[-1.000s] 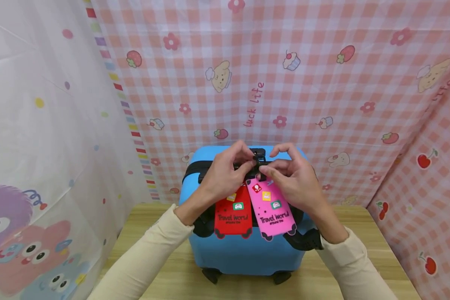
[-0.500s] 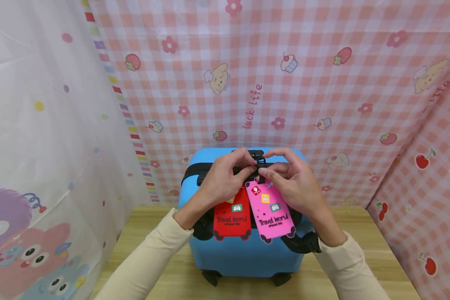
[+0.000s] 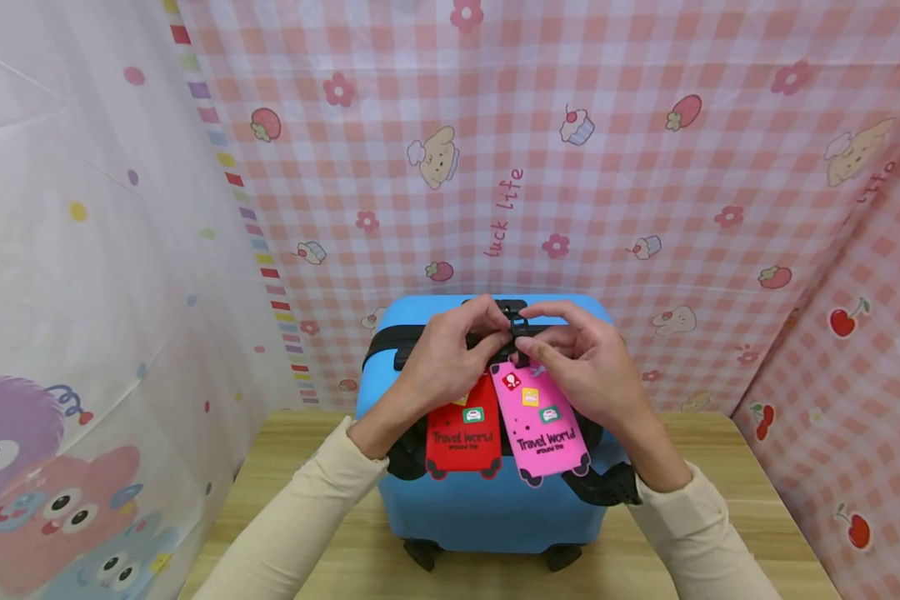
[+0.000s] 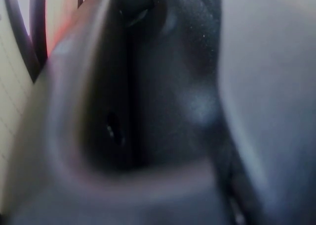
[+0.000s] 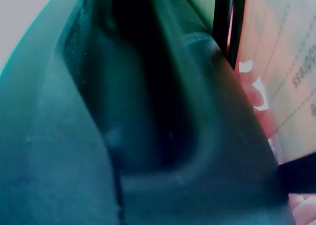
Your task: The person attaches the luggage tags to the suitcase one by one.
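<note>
Left hand (image 3: 450,350): fingers curled, thumb and index nearly closed, pinching the black strap (image 3: 521,327) at its fingertips. Right hand (image 3: 596,358): thumb and index bent wider apart, holding the same strap from the other side, thumb low, index at the top. Exact finger contact is hard to tell; both wrist views are mostly dark blur. Pink tag (image 3: 546,442) hangs below the strap, just under the right hand. Red tag (image 3: 463,450) is directly below the left hand, beside the pink one. Blue suitcase (image 3: 495,517) stands under both hands, on the wooden table (image 3: 307,442).
</note>
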{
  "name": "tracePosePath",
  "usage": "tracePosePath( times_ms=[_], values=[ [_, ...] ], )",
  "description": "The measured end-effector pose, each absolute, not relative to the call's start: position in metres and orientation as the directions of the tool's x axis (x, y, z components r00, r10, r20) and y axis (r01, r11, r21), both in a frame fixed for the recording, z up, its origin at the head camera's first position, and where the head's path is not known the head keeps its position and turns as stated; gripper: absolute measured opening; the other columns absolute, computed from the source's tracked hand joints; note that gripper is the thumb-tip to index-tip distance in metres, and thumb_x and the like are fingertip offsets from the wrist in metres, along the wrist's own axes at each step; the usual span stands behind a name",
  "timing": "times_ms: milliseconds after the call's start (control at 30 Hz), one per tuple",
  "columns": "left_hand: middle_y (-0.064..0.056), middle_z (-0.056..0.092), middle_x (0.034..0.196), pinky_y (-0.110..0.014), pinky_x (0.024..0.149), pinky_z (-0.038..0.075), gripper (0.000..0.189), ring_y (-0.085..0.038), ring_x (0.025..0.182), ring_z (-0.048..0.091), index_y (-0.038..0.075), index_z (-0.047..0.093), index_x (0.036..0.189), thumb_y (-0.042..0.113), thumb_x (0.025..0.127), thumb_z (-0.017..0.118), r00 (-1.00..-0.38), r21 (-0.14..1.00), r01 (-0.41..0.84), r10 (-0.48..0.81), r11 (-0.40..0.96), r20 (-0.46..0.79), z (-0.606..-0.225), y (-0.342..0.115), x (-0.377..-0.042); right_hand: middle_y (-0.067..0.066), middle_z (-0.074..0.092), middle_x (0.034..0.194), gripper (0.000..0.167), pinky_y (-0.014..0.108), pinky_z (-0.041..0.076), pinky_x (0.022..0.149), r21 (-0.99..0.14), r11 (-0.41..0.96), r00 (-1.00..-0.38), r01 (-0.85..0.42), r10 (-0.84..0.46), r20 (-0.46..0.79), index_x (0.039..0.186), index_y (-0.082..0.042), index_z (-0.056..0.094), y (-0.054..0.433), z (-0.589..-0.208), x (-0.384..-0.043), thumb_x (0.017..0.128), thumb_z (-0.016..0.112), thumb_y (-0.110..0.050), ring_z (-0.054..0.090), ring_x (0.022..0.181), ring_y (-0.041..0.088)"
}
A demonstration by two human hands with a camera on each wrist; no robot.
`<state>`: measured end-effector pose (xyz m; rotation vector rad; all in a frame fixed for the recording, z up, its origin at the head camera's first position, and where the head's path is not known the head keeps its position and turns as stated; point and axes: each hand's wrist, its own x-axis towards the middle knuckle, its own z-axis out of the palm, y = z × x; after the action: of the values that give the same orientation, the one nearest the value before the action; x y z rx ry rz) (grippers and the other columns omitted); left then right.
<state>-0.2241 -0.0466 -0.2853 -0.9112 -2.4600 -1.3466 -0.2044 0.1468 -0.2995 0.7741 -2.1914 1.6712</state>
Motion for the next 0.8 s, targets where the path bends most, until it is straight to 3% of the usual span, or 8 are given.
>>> tracePosePath(
  times_ms=[433, 800],
  values=[
    [0.003, 0.073, 0.098, -0.030, 0.082, 0.052, 0.004, -0.008, 0.087, 0.064, 0.011, 0.063, 0.101, 0.014, 0.099, 0.061, -0.780, 0.676, 0.616, 0.432, 0.405, 0.452, -0.2870, -0.0467, -0.2240, 0.013, 0.074, 0.087, 0.031, 0.025, 0.054, 0.057, -0.797, 0.246, -0.833, -0.551, -0.212, 0.511, 0.123, -0.005, 0.065, 0.1463, -0.2987, -0.2018, 0.092, 0.069, -0.007, 0.070, 0.069, 0.012],
    [0.003, 0.073, 0.100, -0.031, 0.087, 0.053, 0.004, -0.007, 0.090, 0.066, 0.014, 0.063, 0.100, 0.013, 0.097, 0.064, -0.789, 0.685, 0.606, 0.413, 0.403, 0.455, -0.2891, -0.0473, -0.2229, 0.009, 0.074, 0.084, 0.030, 0.023, 0.049, 0.055, -0.780, 0.278, -0.828, -0.560, -0.200, 0.523, 0.121, -0.008, 0.067, 0.1454, -0.2994, -0.2019, 0.092, 0.071, -0.010, 0.067, 0.064, 0.013]
  ],
)
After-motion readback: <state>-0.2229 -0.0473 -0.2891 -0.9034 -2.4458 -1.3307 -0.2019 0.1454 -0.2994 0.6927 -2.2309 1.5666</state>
